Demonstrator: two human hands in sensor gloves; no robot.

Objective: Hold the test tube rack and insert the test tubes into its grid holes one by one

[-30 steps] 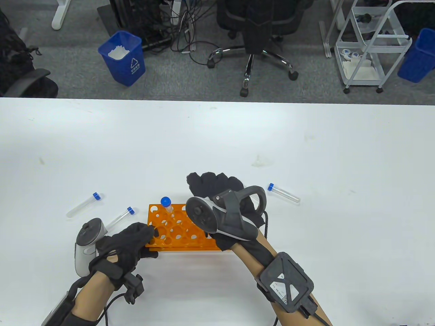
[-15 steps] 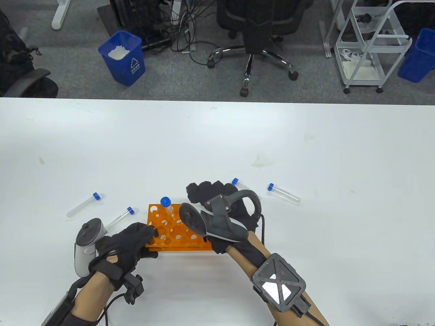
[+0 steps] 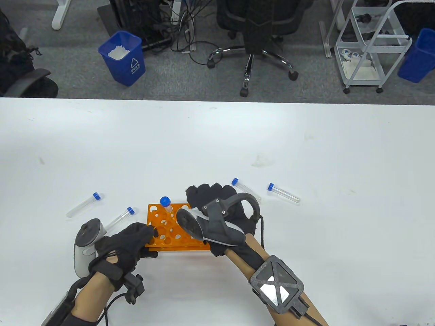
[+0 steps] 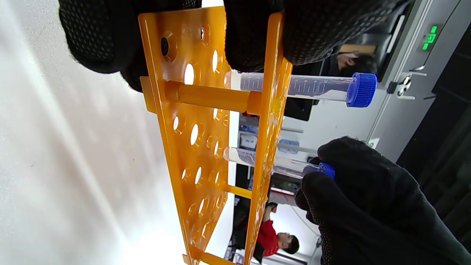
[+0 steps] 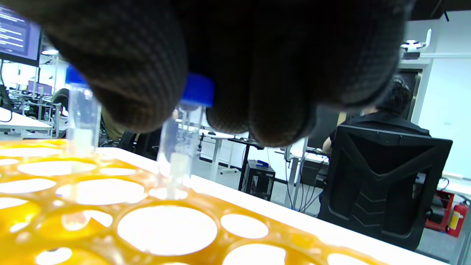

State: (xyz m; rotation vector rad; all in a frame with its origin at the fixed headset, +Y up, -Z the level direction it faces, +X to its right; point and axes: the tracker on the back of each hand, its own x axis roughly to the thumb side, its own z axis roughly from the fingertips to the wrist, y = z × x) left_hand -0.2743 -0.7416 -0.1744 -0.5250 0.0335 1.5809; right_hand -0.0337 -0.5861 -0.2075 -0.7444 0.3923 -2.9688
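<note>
The orange test tube rack (image 3: 170,234) lies near the table's front edge. My left hand (image 3: 153,237) grips its left end, fingers over the top plate (image 4: 254,36). One blue-capped tube (image 3: 166,203) stands in a far-left hole; it also shows in the left wrist view (image 4: 312,86) and the right wrist view (image 5: 82,121). My right hand (image 3: 210,200) hovers over the rack's far side and pinches a second tube (image 4: 279,165) by its cap. That tube's lower end (image 5: 180,140) sits in a hole of the rack (image 5: 294,239).
Two loose blue-capped tubes lie left of the rack (image 3: 83,204) (image 3: 120,217), and two lie to its right (image 3: 246,188) (image 3: 283,192). The white table (image 3: 217,142) stretches far beyond. Chairs, bins and a cart stand on the floor behind it.
My right hand has moved left and a little nearer with its tube, over the rack, uncovering a loose tube on the right. The left hand and rack have not moved.
</note>
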